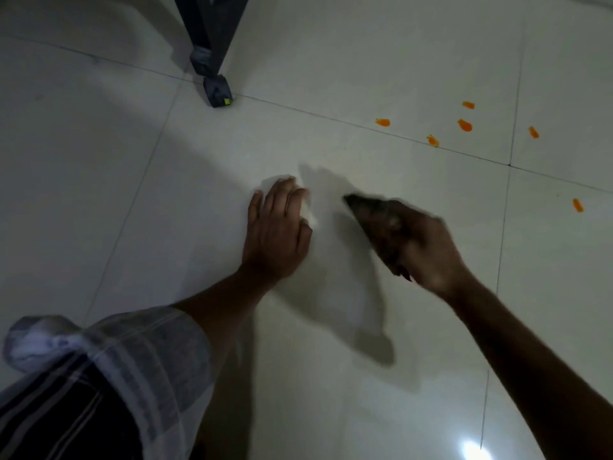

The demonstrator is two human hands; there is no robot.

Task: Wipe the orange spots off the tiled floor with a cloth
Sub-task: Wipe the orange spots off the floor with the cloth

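Orange spots (pixel 465 125) on pale tiled floor (pixel 365 61); left hand (pixel 277 227) flat, fingers spread; right hand (pixel 428 250) clutching dark cloth (pixel 374 220).

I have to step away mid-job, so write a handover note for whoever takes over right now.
Left hand: flat, palm down on the floor, holding nothing.
Right hand: gripping a dark cloth, blurred in motion.
Orange spots: six visible up and to the right, none under the cloth.
Done: no wiped spot can be seen.
Left: bring the cloth to all six spots and wipe them.
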